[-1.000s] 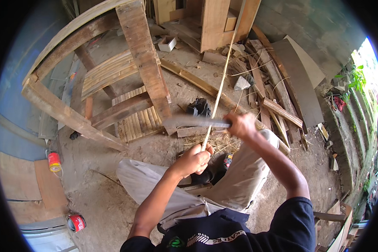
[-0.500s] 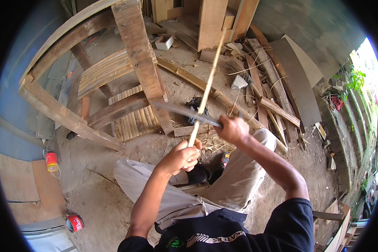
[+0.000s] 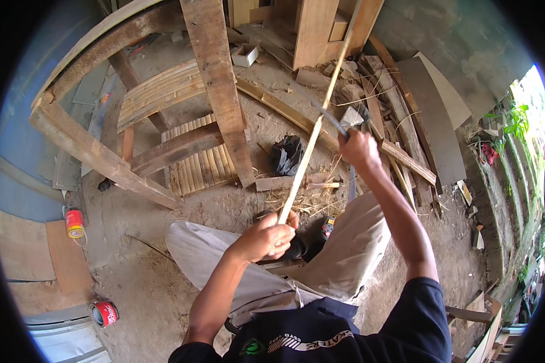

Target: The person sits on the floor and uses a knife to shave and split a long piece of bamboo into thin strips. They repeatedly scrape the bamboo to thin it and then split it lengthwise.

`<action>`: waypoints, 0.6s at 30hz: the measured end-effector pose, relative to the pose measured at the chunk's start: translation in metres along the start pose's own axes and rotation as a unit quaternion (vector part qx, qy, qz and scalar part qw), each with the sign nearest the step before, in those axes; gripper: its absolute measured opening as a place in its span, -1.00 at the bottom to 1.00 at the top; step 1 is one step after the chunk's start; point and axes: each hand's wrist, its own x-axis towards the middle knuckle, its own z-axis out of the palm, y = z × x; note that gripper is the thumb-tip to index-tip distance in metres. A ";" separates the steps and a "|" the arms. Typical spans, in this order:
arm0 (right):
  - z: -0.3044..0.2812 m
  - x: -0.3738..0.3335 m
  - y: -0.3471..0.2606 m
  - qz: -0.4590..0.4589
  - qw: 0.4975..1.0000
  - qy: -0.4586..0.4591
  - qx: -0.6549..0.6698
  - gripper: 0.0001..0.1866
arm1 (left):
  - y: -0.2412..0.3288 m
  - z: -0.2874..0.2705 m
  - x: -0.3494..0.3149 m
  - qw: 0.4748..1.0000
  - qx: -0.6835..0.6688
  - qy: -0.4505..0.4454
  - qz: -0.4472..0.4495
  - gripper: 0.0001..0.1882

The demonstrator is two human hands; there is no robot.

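A long pale strip of bamboo or wood [image 3: 305, 166] rises from my lap, slanting away to the upper right. My left hand [image 3: 265, 238] is closed round its lower end, above my crossed legs. My right hand [image 3: 361, 149], farther out and to the right, is wrapped round the handle of a long-bladed knife [image 3: 335, 121]. The grey blade crosses the strip around its middle and appears to touch it. My fingers hide most of the knife's handle. Pale shavings [image 3: 309, 202] lie on the ground beyond my feet.
A large wooden frame [image 3: 215, 78] stands at the left, with slatted panels [image 3: 203, 166] behind it. Beyond the shavings is a black plastic bag [image 3: 286, 155]. Scrap planks [image 3: 406, 121] are piled at the right. A red can [image 3: 105, 314] lies at the lower left.
My right hand has moved away and to the right, carrying the knife farther up the strip. The strip leans more to the right. My left hand keeps its hold near the same place.
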 end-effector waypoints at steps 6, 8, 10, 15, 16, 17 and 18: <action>0.008 0.012 0.024 -0.286 0.950 0.007 -0.124 -0.76 | -0.003 0.000 -0.004 0.998 0.063 -0.028 0.011 -0.91; 0.010 0.016 0.029 -0.068 0.996 0.006 -0.049 -0.73 | -0.001 -0.002 -0.005 0.998 0.062 -0.015 0.000 -0.90; 0.006 0.022 0.028 -0.023 0.999 0.038 0.001 -0.69 | 0.000 -0.005 -0.006 0.998 0.064 -0.021 -0.002 -0.90; -0.005 0.030 0.023 -0.017 0.988 -0.069 -0.139 -0.68 | -0.005 -0.007 -0.010 0.997 0.062 -0.034 -0.012 -0.93; -0.005 0.030 0.025 0.008 0.995 -0.032 -0.095 -0.67 | -0.005 -0.009 -0.010 0.994 0.106 -0.014 -0.012 -0.93; -0.006 0.032 0.026 0.020 0.998 0.029 -0.054 -0.66 | -0.005 -0.010 -0.011 0.997 0.080 -0.016 -0.002 -0.93; -0.004 0.032 0.028 0.039 0.999 -0.007 -0.037 -0.66 | -0.007 -0.010 -0.013 0.997 0.068 -0.021 -0.005 -0.93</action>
